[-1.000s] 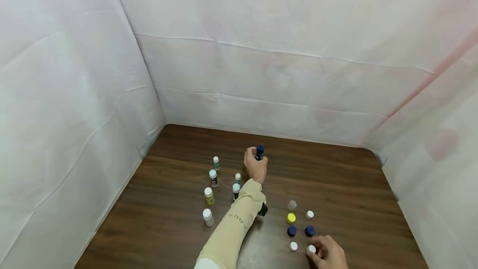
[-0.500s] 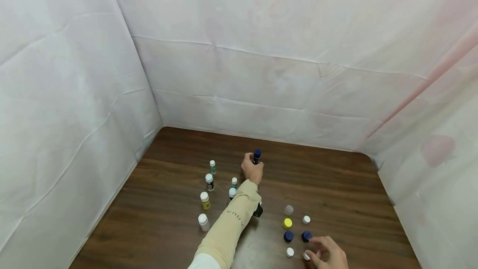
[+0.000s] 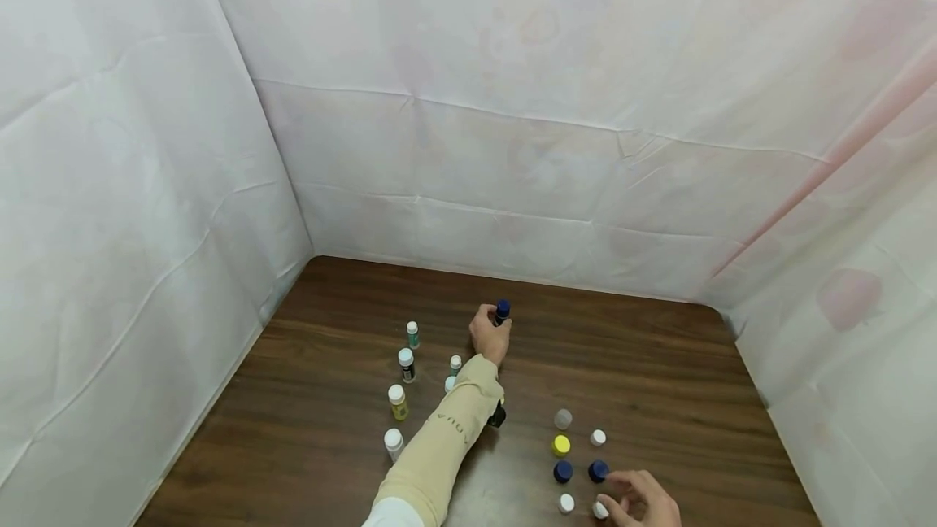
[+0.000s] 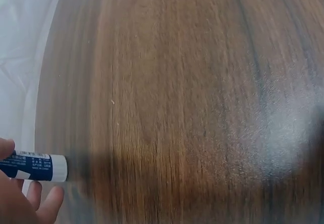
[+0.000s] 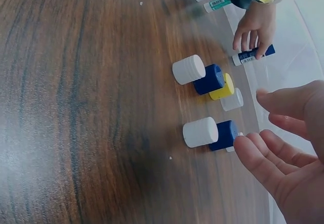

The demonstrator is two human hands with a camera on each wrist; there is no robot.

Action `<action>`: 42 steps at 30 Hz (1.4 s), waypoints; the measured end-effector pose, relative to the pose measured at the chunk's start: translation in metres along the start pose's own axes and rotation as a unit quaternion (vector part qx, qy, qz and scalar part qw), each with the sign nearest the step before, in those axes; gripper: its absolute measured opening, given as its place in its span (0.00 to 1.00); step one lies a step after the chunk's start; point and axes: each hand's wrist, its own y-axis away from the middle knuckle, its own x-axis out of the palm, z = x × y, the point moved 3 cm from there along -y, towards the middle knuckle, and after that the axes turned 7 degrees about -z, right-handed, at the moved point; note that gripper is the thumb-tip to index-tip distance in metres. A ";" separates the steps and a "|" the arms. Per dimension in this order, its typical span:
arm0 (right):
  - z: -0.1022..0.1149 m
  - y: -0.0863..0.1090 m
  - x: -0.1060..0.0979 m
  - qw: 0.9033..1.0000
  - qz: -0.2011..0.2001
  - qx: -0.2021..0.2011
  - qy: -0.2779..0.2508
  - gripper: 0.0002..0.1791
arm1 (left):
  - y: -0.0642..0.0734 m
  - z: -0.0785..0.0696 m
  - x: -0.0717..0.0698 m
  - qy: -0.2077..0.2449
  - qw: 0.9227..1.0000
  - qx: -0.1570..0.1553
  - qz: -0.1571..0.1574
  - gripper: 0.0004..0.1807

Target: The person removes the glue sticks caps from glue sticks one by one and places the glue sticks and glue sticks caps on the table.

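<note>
At the back of the table, my left hand [image 3: 490,337] holds a dark blue glue stick [image 3: 502,312] upright. Its blue cap is uppermost and, in the left wrist view, its ridged white base [image 4: 59,168] points toward the wood. My right hand [image 3: 646,499] hovers at the front right, thumb and fingers apart with nothing gripped. The thumb overlaps a white cap [image 3: 599,511] in the head view, and the index fingertip is beside a blue cap [image 3: 598,471]. In the right wrist view a gap shows between those fingers and the nearer white cap [image 5: 201,132].
Left of the sleeve [image 3: 448,429] stand several sticks, among them a green one [image 3: 413,337], a black one [image 3: 407,365], a yellow one [image 3: 398,402] and a white one [image 3: 394,444]. A yellow cap [image 3: 560,446] and a clear cap [image 3: 563,419] lie right of centre. Cloth walls [image 3: 468,169] border the table.
My right fingers have spread and come off the white cap, the index now by the blue cap. My left hand keeps its hold on the glue stick. The head view has tilted slightly.
</note>
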 end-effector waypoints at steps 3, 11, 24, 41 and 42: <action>-0.001 0.000 -0.002 1.000 -0.019 -0.015 0.008 0.18 | 0.002 -0.005 -0.001 0.029 0.999 0.030 0.007 0.12; 0.002 -0.004 -0.010 1.000 -0.021 0.011 0.010 0.18 | 0.011 -0.026 -0.005 0.078 0.993 0.086 0.022 0.12; 0.015 -0.019 -0.018 0.998 0.028 0.059 0.006 0.16 | 0.023 -0.057 -0.013 0.113 0.983 0.143 0.038 0.13; 0.034 -0.042 -0.030 1.000 0.003 -0.001 -0.030 0.19 | 0.059 -0.111 -0.041 0.107 0.974 0.188 0.062 0.14; 0.035 -0.043 -0.030 0.999 0.000 -0.009 -0.031 0.19 | 0.061 -0.114 -0.043 0.108 0.974 0.192 0.062 0.14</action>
